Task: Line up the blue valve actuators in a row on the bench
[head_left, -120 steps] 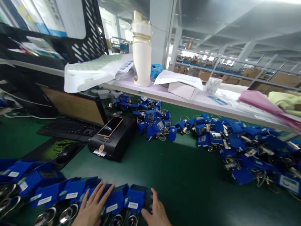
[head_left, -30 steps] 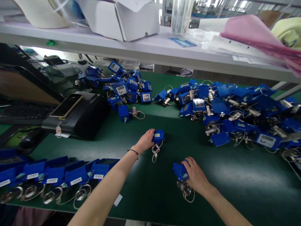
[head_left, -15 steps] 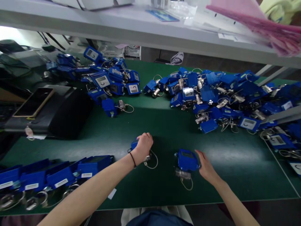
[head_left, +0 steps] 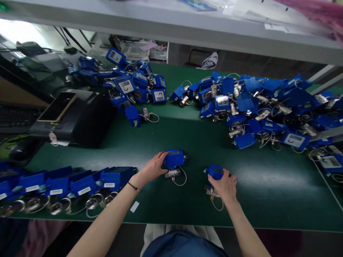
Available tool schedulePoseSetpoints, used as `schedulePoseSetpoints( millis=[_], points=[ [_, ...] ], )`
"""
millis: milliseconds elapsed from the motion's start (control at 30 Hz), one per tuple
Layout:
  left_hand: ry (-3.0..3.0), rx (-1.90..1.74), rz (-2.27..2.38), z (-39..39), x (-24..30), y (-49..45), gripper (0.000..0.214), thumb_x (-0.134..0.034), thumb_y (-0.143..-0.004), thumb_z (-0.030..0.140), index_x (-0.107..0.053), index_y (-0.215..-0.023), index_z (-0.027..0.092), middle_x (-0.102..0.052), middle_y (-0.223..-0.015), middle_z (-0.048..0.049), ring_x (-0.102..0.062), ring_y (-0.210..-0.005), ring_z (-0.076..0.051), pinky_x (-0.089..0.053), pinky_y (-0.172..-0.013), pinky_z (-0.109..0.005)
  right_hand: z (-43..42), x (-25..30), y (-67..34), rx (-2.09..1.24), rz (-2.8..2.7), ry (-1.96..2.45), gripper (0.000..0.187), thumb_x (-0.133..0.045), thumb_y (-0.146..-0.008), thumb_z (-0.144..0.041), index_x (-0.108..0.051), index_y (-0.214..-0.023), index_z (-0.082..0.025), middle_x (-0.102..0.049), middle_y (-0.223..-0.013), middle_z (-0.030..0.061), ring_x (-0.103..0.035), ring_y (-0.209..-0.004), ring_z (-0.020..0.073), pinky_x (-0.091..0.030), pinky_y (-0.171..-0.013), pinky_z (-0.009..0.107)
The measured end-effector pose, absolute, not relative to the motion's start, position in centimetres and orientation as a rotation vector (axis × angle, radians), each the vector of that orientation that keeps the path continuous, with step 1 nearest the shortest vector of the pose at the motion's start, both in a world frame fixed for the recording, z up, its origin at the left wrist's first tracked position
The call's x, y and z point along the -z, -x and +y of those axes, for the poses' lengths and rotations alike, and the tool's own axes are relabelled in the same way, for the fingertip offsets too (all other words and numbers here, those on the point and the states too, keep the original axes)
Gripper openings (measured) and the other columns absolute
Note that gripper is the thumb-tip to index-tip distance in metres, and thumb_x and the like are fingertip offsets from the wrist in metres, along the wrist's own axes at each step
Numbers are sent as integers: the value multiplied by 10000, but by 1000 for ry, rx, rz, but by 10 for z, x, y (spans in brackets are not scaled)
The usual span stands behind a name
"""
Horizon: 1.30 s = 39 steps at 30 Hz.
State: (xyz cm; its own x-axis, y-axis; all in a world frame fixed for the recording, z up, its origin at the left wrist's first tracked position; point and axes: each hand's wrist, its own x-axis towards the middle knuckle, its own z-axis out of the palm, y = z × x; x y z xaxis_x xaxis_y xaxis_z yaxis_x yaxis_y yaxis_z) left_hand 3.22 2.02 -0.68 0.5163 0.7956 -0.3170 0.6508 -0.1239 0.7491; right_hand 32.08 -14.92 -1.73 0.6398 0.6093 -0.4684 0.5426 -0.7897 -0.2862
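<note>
We are holding one blue meter [head_left: 174, 159] by its left end with our left hand [head_left: 152, 167], fingers [head_left: 160, 156] bent around it, on the green worktop [head_left: 171, 134]. With our right hand [head_left: 224, 184], we are gripping a second blue meter [head_left: 215, 171], apart from the first, fingers narrowed over it. Left, a row of meters [head_left: 59, 184] is lining the near edge.

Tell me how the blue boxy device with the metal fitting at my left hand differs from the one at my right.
The left-hand blue boxy device sits farther from the near edge of the green table; the right-hand blue device sits closer. The left-hand device's housing is mostly exposed; the right hand partly covers the right-hand device's. Both have metal fittings and pale looped cables.
</note>
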Motion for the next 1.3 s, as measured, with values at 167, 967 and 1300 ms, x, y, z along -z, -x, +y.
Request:
schedulePoseSetpoints(
  millis=[167, 967, 1300],
  points=[
    [-1780, -254, 1194, 19, 21, -23, 652, -523, -701, 39, -428, -1320, 218, -446, -1350, -124, -497, -1182, -285, -414, -1005, -427, -137, 13, -340, -1127, -1153, 2519, 894, -632, -608, -639, -302, -1335, -239, -308, -1351, 163, -425, -1187, 386, -426, -923, 522],
    [-2091, -264, 766, 28, 17, -78, 724, -728, -583, 60, -497, -1239, 264, -508, -1304, -75, -465, -1214, -270, -286, -1085, -389, -126, 6, -377, -1700, -953, 1783, 740, -629, -738, -452, -336, -1382, -238, -399, -1401, 89, -479, -1203, 246, -442, -952, 391],
    [-2337, -10, 866, 7, 6, -93, 719, -692, -649, 118, -427, -1313, 202, -472, -1293, -160, -409, -1225, -356, -261, -1057, -505, -130, 11, -376, -1683, -863, 1751, 763, -670, -713, -454, -352, -1376, -251, -403, -1393, 91, -470, -1206, 259, -428, -968, 407]
  ],
)
